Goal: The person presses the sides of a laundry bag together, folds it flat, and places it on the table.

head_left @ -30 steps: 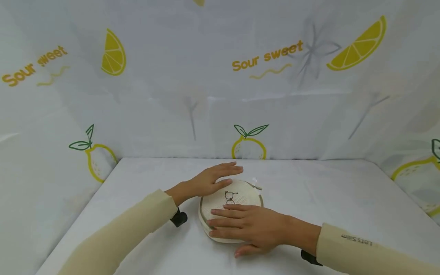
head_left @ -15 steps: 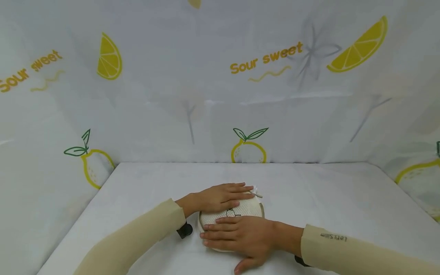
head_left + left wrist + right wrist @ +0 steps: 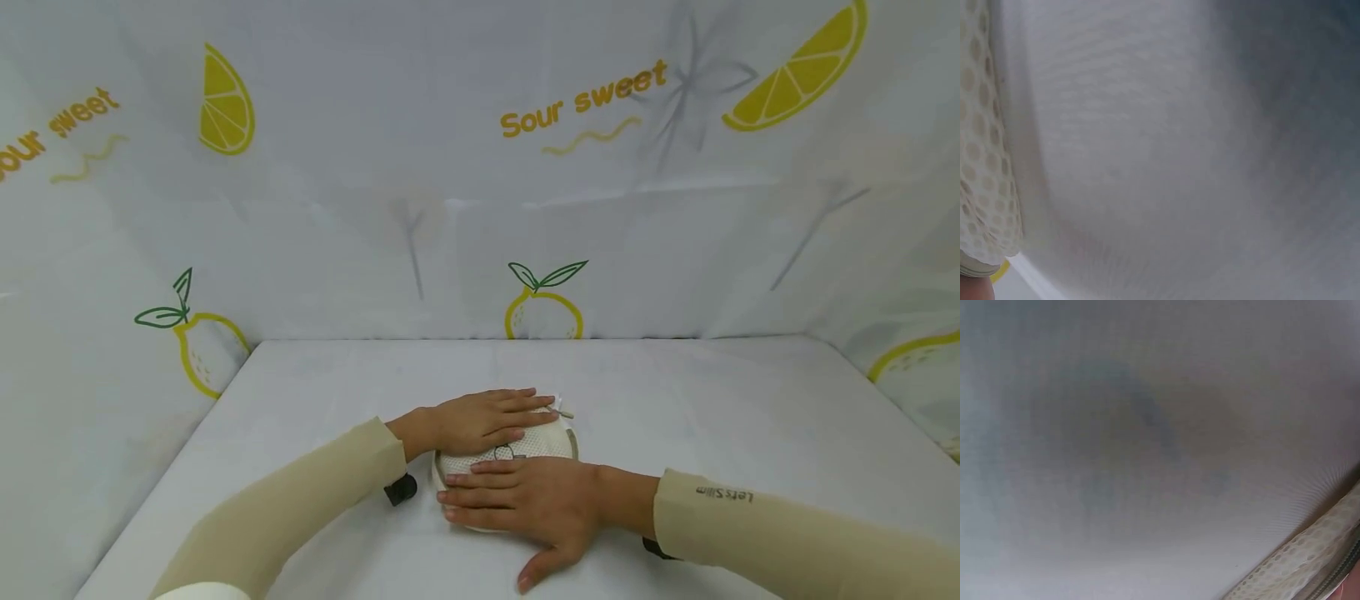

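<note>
In the head view a round cream mesh laundry bag [image 3: 543, 442] with a zip round its edge and a small line drawing on top lies on the white table. My left hand [image 3: 483, 421] rests flat across its far part, fingers straight and pointing right. Across the near part lies my right hand [image 3: 525, 500], fingers straight, its thumb out over the cloth. Between the two hands a strip of mesh and part of the drawing show. The left wrist view catches the bag's mesh side [image 3: 982, 156] at its left edge; the right wrist view has mesh and zip [image 3: 1310, 565] at lower right.
White cloth covers the table [image 3: 720, 417]. Behind it hangs a white curtain [image 3: 337, 208] printed with lemons and lettering. A zip pull [image 3: 566, 414] and a small clear tag stick out at the bag's far right edge.
My left hand has come down and to the right, from the bag's far left edge onto its top. The right hand has shifted slightly left and stays on the bag, which looks flatter.
</note>
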### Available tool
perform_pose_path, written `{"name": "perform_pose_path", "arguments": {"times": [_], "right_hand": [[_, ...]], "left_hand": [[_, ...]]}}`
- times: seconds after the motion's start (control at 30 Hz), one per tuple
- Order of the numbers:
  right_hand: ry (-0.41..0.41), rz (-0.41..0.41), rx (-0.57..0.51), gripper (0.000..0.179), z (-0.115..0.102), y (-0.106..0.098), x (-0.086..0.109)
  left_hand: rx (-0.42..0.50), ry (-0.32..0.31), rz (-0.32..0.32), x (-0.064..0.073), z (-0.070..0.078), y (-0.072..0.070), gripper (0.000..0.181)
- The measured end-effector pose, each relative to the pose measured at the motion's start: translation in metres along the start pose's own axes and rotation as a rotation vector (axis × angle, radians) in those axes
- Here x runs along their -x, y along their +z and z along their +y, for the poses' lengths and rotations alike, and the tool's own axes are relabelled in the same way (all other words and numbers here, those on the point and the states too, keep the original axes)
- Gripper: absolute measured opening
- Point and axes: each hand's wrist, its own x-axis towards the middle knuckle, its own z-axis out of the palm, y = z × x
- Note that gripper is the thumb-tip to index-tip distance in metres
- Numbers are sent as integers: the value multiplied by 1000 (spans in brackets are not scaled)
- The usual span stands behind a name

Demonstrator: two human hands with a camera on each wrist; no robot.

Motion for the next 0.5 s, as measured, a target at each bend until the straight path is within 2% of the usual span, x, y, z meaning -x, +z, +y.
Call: {"name": "perform_pose_path", "arguments": {"times": [0.23,0.5], "right_hand": [[1,-7,-40,86,3,2,1],[-6,11,-82,85,4,6,-1]], "left_hand": [[-38,-1,-6,-4,-2,0,48],[-71,5,-17,-2,-3,2,48]]}}
